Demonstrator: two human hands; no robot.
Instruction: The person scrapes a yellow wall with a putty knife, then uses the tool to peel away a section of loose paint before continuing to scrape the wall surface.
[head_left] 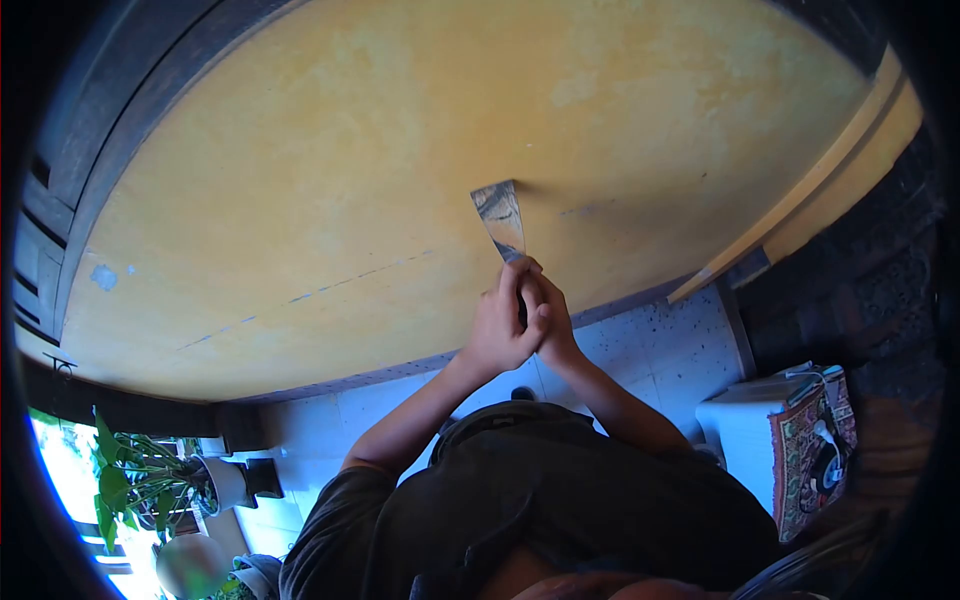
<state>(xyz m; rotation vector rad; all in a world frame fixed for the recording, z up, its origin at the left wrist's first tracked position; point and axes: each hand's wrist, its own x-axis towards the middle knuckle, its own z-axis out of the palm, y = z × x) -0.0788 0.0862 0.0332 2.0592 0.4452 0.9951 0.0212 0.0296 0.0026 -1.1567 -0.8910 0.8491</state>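
A putty knife (499,217) with a flat, stained metal blade points up at the yellow wall (360,130). Its dark handle is mostly hidden by my fingers. My left hand (494,325) is wrapped round that handle, one finger stretched up close to the base of the blade. Pressed against it, my right hand (556,318) closes round the same handle from the other side. The blade's wide edge lies right at the wall surface, casting a shadow to the right. A broken line of scraped marks (365,273) runs across the paint to the left of the blade.
Speckled bits lie on the pale tiled floor (655,345) near the wall's foot. At right stands a white cabinet (745,435) with a patterned cloth (797,460) over it. A potted plant (225,483) is at lower left. Dark wooden framing (85,130) borders the wall.
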